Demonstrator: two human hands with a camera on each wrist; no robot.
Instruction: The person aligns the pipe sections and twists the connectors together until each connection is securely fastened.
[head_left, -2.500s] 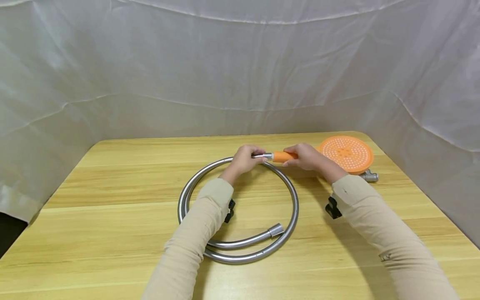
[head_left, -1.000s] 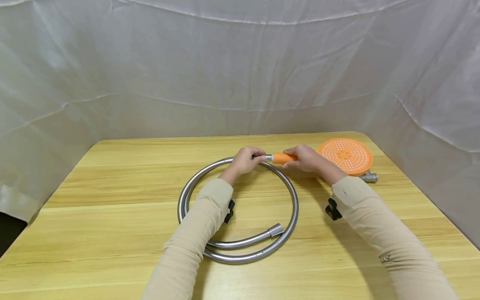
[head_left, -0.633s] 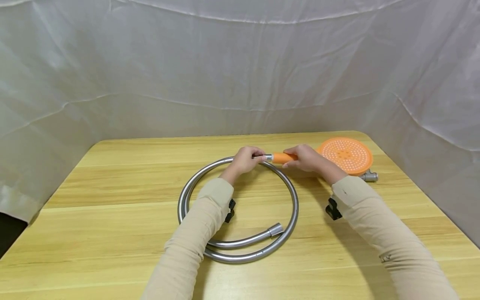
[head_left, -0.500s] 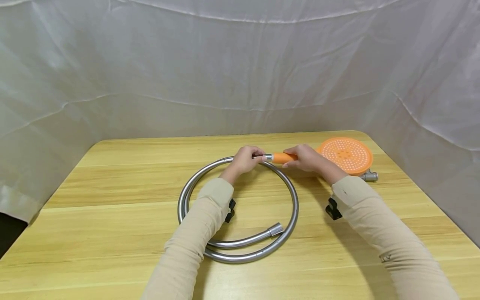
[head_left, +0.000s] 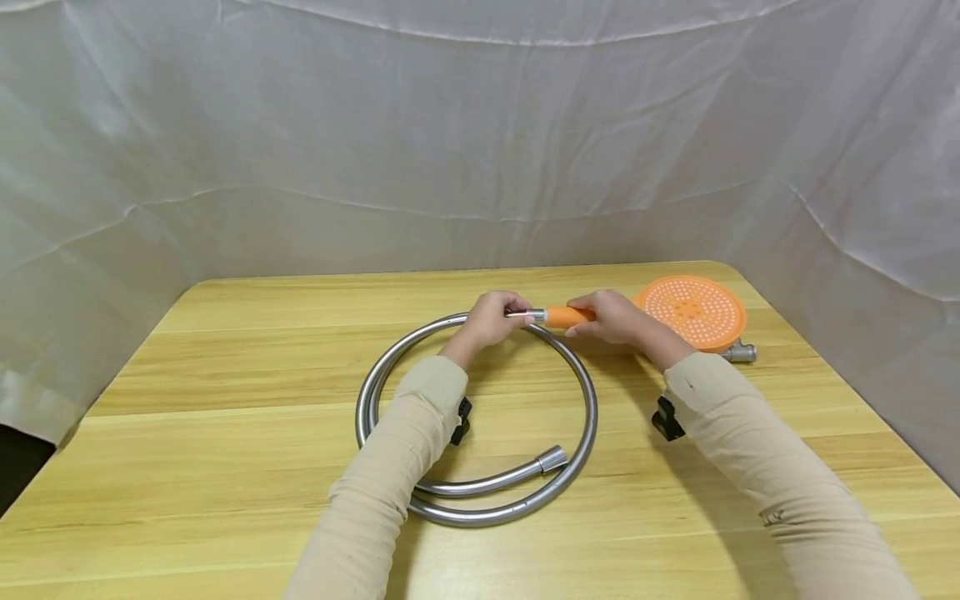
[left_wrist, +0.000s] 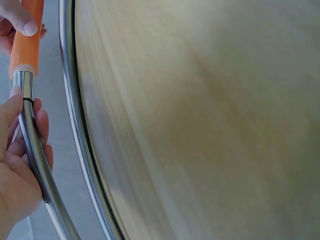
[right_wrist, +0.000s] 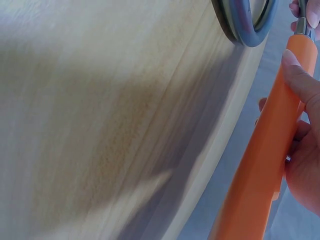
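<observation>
My left hand (head_left: 491,319) holds the silver shower hose (head_left: 588,400) just behind its metal end nut (left_wrist: 24,85). That nut meets the bottom of an orange handle, as the left wrist view shows. My right hand (head_left: 611,315) grips this handle, which belongs to the orange shower head (head_left: 690,312); its round, perforated face points up at the right. In the right wrist view the thumb lies along the orange handle (right_wrist: 270,150). The hose lies coiled in a loop on the table, and its other end, a flared metal nut (head_left: 552,460), rests inside the loop near the front.
A grey metal fitting (head_left: 741,352) sits partly hidden under the shower head's right edge. The wooden table (head_left: 225,467) is bordered by pale grey cloth (head_left: 450,133) at the back and sides. Black wrist cameras (head_left: 666,418) hang below the sleeves.
Both hands stay in the same place, holding hose and shower head together. Only the left fingers shift slightly at the nut; the coil has not moved.
</observation>
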